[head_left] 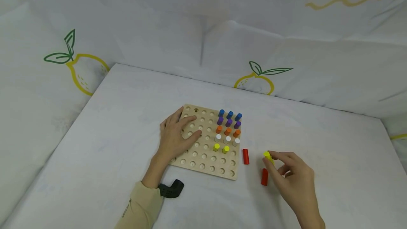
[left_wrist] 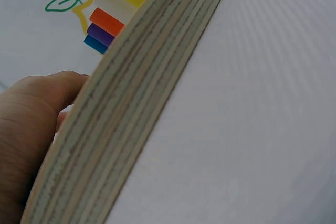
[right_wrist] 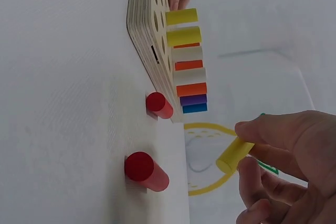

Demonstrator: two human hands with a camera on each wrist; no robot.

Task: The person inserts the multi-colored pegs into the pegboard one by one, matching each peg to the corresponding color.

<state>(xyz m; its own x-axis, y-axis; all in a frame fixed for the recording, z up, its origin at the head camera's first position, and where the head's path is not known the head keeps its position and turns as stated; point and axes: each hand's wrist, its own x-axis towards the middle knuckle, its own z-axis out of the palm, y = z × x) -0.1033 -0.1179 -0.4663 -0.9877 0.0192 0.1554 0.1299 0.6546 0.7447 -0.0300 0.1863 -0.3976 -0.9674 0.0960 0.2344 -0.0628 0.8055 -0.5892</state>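
Observation:
In the head view, my left hand (head_left: 175, 133) rests on the left part of a wooden pegboard (head_left: 197, 158), thumb and fingers spread over its holes. Off the board's right side, my right hand (head_left: 294, 176) pinches a yellow peg (head_left: 267, 156) between thumb and fingertips, above the table. The right wrist view shows this yellow peg (right_wrist: 234, 155) tilted in the grip. Rows of blue (head_left: 230, 115), purple (head_left: 229, 123), orange (head_left: 228, 131) and white pegs (head_left: 227, 139) stand at the board's right side, three of each. Two yellow pegs (head_left: 216, 147) stand in the row nearer me.
One red peg (head_left: 246, 156) lies just right of the board, and a second red peg (head_left: 264, 177) lies close by my right hand. A black strap piece (head_left: 171, 189) is at my left wrist. Behind the white table (head_left: 127, 98) hangs a lemon-printed cloth (head_left: 159, 27).

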